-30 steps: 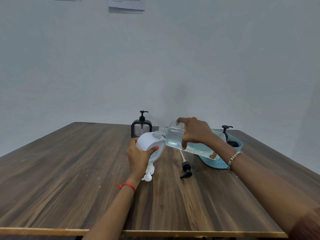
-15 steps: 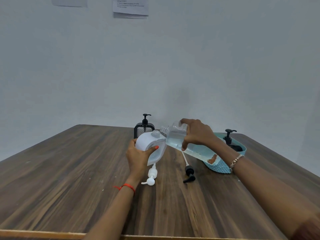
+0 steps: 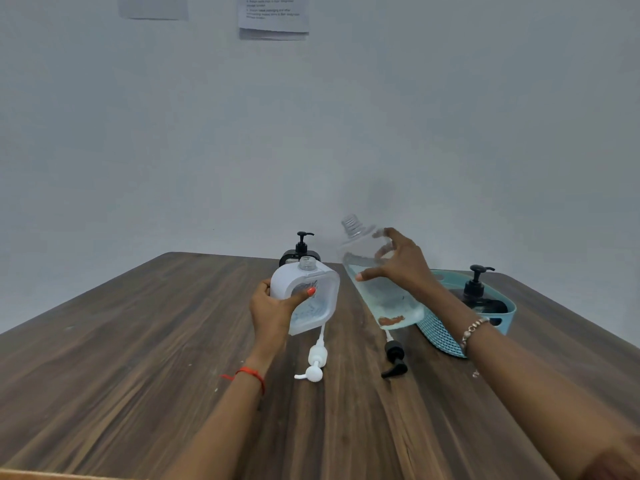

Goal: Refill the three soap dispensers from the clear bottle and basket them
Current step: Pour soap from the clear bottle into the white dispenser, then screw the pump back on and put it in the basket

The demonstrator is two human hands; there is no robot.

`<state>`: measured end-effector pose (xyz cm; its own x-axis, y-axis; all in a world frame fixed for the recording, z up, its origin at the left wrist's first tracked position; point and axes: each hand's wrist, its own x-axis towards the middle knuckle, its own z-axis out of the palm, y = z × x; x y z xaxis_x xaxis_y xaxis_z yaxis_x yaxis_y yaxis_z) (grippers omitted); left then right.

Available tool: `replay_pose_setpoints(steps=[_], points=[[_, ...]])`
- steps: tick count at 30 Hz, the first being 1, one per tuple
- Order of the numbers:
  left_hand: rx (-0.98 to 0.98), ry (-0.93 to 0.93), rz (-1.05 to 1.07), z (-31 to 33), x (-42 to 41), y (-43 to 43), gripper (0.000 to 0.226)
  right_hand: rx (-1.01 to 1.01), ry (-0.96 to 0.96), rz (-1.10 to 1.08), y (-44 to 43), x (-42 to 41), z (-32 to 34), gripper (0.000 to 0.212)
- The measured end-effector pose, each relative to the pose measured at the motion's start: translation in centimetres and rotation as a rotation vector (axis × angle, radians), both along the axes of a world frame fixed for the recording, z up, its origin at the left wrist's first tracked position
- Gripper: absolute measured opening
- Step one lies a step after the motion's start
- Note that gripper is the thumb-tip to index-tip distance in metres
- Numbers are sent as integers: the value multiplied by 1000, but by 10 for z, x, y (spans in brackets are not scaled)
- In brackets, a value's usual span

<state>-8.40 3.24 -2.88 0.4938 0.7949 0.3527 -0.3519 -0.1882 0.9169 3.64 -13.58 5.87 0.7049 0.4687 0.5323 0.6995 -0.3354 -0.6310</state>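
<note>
Clear bottle [image 3: 375, 285] held tilted above the counter [image 3: 138, 358], open threaded neck pointing up and left, base down to the right near the basket; pale liquid pooled toward the lower end, with a reddish-brown patch near the base. Gripped by the right hand [image 3: 398, 265], thumb under the near side and fingers curled over the upper shoulder. Neck lifted clear of the white dispenser, apart from it.

White dispenser [image 3: 308, 296] just left of the bottle, capless, open neck at the top, body tipped slightly back. Clasped by the left hand [image 3: 273, 306], thumb with an orange nail pressed across the front face, fingers wrapped behind. Some liquid visible through the lower part of its body.

White pump head [image 3: 315, 365] lying on the counter just near of the white dispenser, tube pointing up toward it. Black pump head [image 3: 394, 362] lying to its right, below the bottle's base.

Black dispenser [image 3: 299, 252] upright at the far edge, pump fitted, mostly hidden behind the white one. Teal basket [image 3: 443, 336] on the right, another dark dispenser [image 3: 479, 296] with a black pump standing inside it.

Red thread on the left wrist, beaded bracelet on the right. Papers [image 3: 273, 15] taped on the far wall.
</note>
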Motion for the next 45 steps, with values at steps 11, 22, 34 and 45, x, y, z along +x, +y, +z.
replay_pose_setpoints(steps=[11,22,34,45], points=[[-118,19,-34,-12,6,22,44,311,360,67,19,29,-45,79],[-135,29,-43,-14,8,31,52,363,518,136,34,42,-75,78],[-158,9,-26,-12,3,31,49,211,-631,5,23,-4,-53,75],[-157,10,-16,-12,-11,21,51,-708,-572,484,49,-31,-124,33]])
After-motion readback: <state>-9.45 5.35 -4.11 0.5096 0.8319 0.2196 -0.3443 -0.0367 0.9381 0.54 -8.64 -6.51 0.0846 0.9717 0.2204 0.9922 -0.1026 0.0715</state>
